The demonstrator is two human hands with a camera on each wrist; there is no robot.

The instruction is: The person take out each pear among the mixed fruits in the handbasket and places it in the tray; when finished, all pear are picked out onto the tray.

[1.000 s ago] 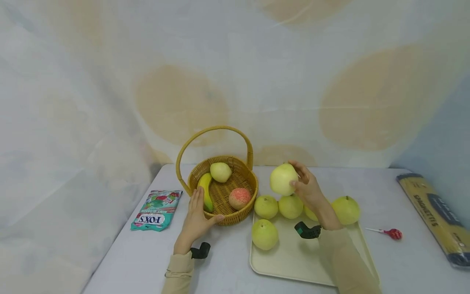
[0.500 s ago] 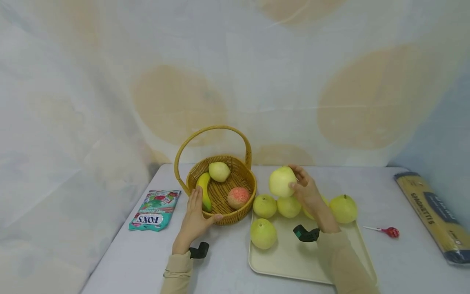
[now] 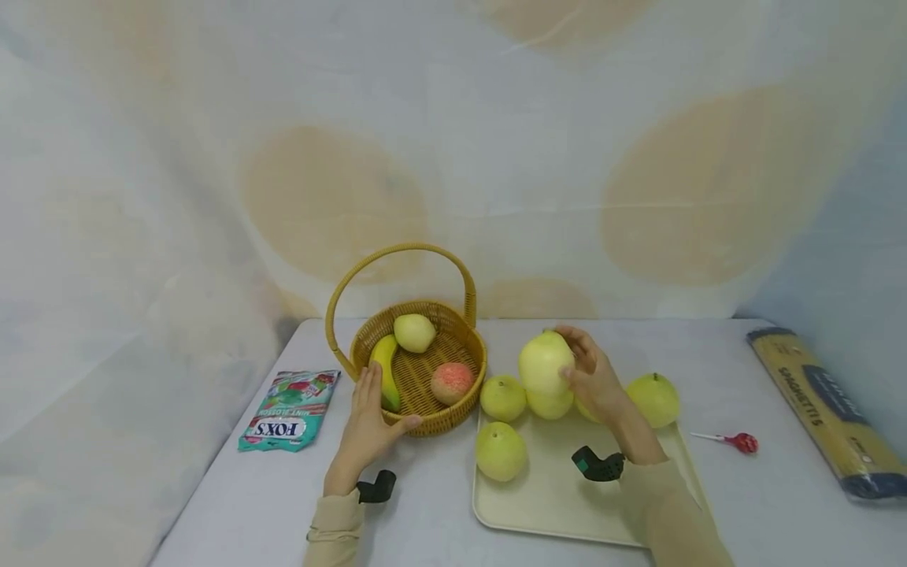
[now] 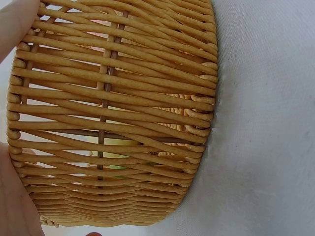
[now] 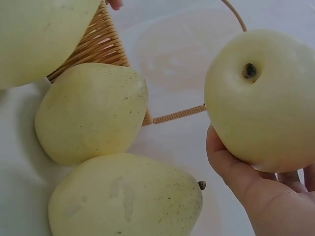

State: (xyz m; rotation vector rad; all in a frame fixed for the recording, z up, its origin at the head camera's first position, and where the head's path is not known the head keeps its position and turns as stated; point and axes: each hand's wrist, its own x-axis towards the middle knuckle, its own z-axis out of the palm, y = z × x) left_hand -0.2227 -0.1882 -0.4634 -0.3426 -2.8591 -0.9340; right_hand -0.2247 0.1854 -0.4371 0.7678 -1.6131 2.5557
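Observation:
My right hand (image 3: pixel 601 387) grips a pale yellow pear (image 3: pixel 544 356) above the back of the cream tray (image 3: pixel 549 508). In the right wrist view, my thumb and fingers support this pear (image 5: pixel 263 105) from below, its dark stem facing the camera. My left hand (image 3: pixel 367 429) rests at the near left of the wicker basket (image 3: pixel 442 424), fingers straight along its side and thumb spread over the front rim. Inside lie a banana (image 3: pixel 386 370), a pale yellow-green fruit (image 3: pixel 414 333) and a peach (image 3: pixel 452 383). The basket's woven wall (image 4: pixel 113 118) fills the left wrist view.
Several pears, including a front-left one (image 3: pixel 501 451) and a right one (image 3: pixel 653 400), sit on the tray. A candy bag (image 3: pixel 289 411) lies left of the basket. Right of the tray are a lollipop (image 3: pixel 744 442) and a spaghetti pack (image 3: pixel 825 409). The basket handle (image 3: pixel 404 246) arches up.
My right hand has lowered the pear slightly toward the pears on the tray. My left hand stays at the basket. The whole head view has shifted a little, so things appear further left.

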